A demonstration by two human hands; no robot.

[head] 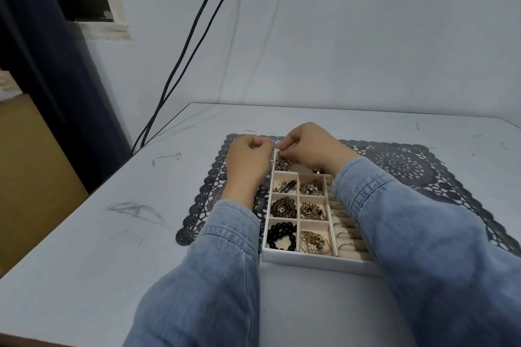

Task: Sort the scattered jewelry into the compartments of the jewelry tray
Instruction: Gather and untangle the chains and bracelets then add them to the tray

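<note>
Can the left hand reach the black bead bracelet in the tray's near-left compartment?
Probably yes. The black bead bracelet lies uncovered, beside the left sleeve; the left hand would only need to draw back from the far corner of the jewelry tray. Whether it holds something is unclear.

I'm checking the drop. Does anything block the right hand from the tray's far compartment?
Nothing visible does. The right hand is right over the far compartment; the left hand is beside the tray, out of the way.

Long light-blue denim sleeves (pixel 225 256), double-stitched cuffs (pixel 235 218) at the wrists, left hand (pixel 248 162) and right hand (pixel 311 146) bare.
</note>
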